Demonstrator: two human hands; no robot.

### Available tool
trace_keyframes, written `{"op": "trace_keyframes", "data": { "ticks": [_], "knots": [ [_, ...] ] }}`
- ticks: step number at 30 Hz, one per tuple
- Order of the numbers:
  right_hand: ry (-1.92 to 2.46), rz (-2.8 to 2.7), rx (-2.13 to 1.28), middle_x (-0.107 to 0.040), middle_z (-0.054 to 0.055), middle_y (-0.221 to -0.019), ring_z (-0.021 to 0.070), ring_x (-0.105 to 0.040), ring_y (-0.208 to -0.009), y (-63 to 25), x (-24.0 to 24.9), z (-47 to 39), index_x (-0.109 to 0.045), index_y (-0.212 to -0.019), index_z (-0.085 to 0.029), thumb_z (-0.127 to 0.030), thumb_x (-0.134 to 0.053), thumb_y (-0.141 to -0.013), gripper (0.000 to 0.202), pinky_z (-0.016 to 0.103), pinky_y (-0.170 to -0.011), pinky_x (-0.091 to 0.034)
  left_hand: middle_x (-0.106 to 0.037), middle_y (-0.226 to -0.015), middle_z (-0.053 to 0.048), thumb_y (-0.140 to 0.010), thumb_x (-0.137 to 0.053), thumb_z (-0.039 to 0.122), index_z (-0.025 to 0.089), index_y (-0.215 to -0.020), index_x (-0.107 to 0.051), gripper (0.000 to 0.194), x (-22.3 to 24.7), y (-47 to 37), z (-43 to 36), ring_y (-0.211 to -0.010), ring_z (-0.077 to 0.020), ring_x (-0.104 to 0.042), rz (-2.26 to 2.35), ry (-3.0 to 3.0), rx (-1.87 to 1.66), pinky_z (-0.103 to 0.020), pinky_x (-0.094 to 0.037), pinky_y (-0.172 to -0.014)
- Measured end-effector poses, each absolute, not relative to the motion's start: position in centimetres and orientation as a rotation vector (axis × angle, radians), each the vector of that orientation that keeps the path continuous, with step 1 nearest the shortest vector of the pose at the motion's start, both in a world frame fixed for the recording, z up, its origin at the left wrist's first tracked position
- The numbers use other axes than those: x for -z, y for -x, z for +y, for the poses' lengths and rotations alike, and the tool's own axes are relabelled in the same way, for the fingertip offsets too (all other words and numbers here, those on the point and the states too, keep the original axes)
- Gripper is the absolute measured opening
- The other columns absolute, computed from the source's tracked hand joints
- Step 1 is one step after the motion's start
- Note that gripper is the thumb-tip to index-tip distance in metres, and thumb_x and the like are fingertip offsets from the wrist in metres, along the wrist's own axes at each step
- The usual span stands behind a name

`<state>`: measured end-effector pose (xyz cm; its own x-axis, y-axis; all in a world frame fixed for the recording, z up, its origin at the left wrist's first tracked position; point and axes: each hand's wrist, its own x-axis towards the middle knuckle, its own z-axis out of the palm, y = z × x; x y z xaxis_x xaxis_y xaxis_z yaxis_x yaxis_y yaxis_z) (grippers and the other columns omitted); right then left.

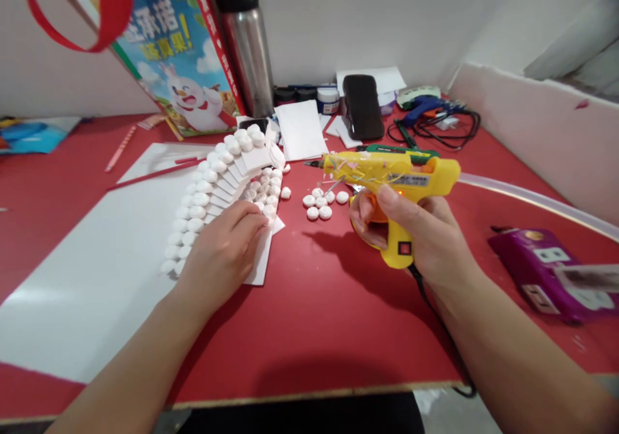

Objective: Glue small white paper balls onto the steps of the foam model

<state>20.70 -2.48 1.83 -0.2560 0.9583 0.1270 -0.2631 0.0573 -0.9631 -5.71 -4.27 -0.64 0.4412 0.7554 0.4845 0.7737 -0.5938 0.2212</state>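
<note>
My right hand (425,227) grips a yellow hot glue gun (377,169) by its handle, fingers at the orange trigger, nozzle pointing left above the table. A clear glue stick (536,195) sticks out of its back. My left hand (222,244) is closed, its fingertips pinching a small white round piece (269,211) at the near end of the inner rows. These rows belong to a curved white card structure (225,192) edged with white round pieces along its outer side. Between my hands lie several loose white round pieces (323,203).
Under the structure lies a large white sheet (87,279) on the red table (309,331). Behind stand a picture-covered gift box (193,66), a steel flask (249,53) and a black phone (362,108). Coiled cables (449,124) lie back right; a purple pouch (546,266) is at right.
</note>
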Motion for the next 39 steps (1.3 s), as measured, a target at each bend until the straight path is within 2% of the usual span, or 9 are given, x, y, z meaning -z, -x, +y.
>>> {"op": "trace_keyframes", "data": {
  "ticks": [4,8,12,16,21,27,32,36,39],
  "knots": [
    [0.835,-1.212,-1.460,-0.059,0.004,-0.068,0.0112,-0.048,-0.053,-20.7,-1.9,-2.4,-0.070,-0.074,-0.016,-0.043,-0.073,-0.088,0.030,0.025,-0.044,-0.032,-0.063,-0.110,-0.010,-0.097,-0.055,0.013,0.018,-0.106,-0.058,0.011,0.2,5.9,-4.6,-0.097,-0.0201,-0.065,-1.465,2.642,0.873,-0.035,-0.056,-0.087],
    [0.853,-1.168,-1.472,-0.060,0.005,-0.067,0.0123,-0.050,-0.055,-20.6,-2.0,-2.4,-0.070,-0.074,-0.016,-0.043,-0.075,-0.085,0.029,0.024,-0.043,-0.032,-0.059,-0.117,-0.010,-0.091,-0.058,0.008,0.019,-0.110,-0.054,0.023,-0.2,6.3,-5.1,-0.082,-0.0161,-0.061,-1.561,2.521,1.012,-0.033,-0.056,-0.077],
    [0.875,-1.150,-1.450,-0.060,0.005,-0.070,0.0121,-0.051,-0.055,-20.5,-2.1,-2.3,-0.070,-0.072,-0.015,-0.042,-0.076,-0.084,0.029,0.023,-0.043,-0.031,-0.060,-0.118,-0.009,-0.088,-0.058,0.004,0.020,-0.110,-0.056,0.027,-0.2,6.5,-5.3,-0.088,-0.0179,-0.061,-1.576,2.426,1.101,-0.033,-0.055,-0.078],
    [0.879,-1.143,-1.444,-0.061,0.006,-0.073,0.0117,-0.051,-0.054,-20.4,-2.1,-2.2,-0.070,-0.072,-0.015,-0.042,-0.076,-0.083,0.030,0.024,-0.043,-0.031,-0.061,-0.117,-0.009,-0.091,-0.058,0.007,0.019,-0.111,-0.060,0.023,-0.2,6.3,-5.2,-0.091,-0.0181,-0.064,-1.573,2.482,1.074,-0.034,-0.056,-0.084],
    [0.875,-1.144,-1.454,-0.062,0.006,-0.075,0.0109,-0.051,-0.054,-20.4,-1.9,-2.1,-0.071,-0.074,-0.015,-0.040,-0.075,-0.085,0.028,0.024,-0.044,-0.032,-0.060,-0.116,-0.011,-0.095,-0.059,0.013,0.017,-0.112,-0.062,0.018,0.2,5.9,-4.8,-0.107,-0.0217,-0.063,-1.506,2.600,0.984,-0.035,-0.053,-0.095],
    [0.867,-1.140,-1.454,-0.062,0.006,-0.076,0.0098,-0.052,-0.054,-20.4,-1.9,-2.0,-0.070,-0.073,-0.014,-0.041,-0.077,-0.084,0.030,0.023,-0.044,-0.032,-0.060,-0.115,-0.011,-0.098,-0.056,0.014,0.016,-0.104,-0.065,0.012,1.0,5.9,-4.1,-0.091,-0.0181,-0.062,-1.424,2.681,0.893,-0.034,-0.052,-0.085],
    [0.843,-1.129,-1.468,-0.062,0.005,-0.073,0.0104,-0.052,-0.054,-20.5,-1.9,-2.1,-0.069,-0.072,-0.013,-0.042,-0.078,-0.083,0.032,0.023,-0.043,-0.032,-0.059,-0.116,-0.012,-0.098,-0.056,0.014,0.015,-0.107,-0.065,0.013,1.1,5.9,-4.3,-0.094,-0.0191,-0.063,-1.433,2.682,0.917,-0.034,-0.052,-0.085],
    [0.854,-1.122,-1.455,-0.062,0.004,-0.072,0.0092,-0.051,-0.053,-20.6,-1.9,-2.1,-0.069,-0.075,-0.014,-0.043,-0.075,-0.087,0.032,0.023,-0.045,-0.033,-0.060,-0.116,-0.012,-0.098,-0.057,0.016,0.015,-0.111,-0.066,0.015,-0.1,5.5,-4.7,-0.103,-0.0203,-0.063,-1.449,2.728,0.968,-0.033,-0.051,-0.091],
    [0.853,-1.083,-1.409,-0.061,0.003,-0.071,0.0080,-0.050,-0.051,-20.7,-1.9,-2.1,-0.069,-0.075,-0.014,-0.042,-0.072,-0.090,0.032,0.023,-0.045,-0.032,-0.064,-0.111,-0.010,-0.100,-0.054,0.017,0.015,-0.106,-0.067,0.015,-1.5,4.6,-4.2,-0.100,-0.0209,-0.064,-1.428,2.868,0.834,-0.033,-0.051,-0.088]
  ]
}}
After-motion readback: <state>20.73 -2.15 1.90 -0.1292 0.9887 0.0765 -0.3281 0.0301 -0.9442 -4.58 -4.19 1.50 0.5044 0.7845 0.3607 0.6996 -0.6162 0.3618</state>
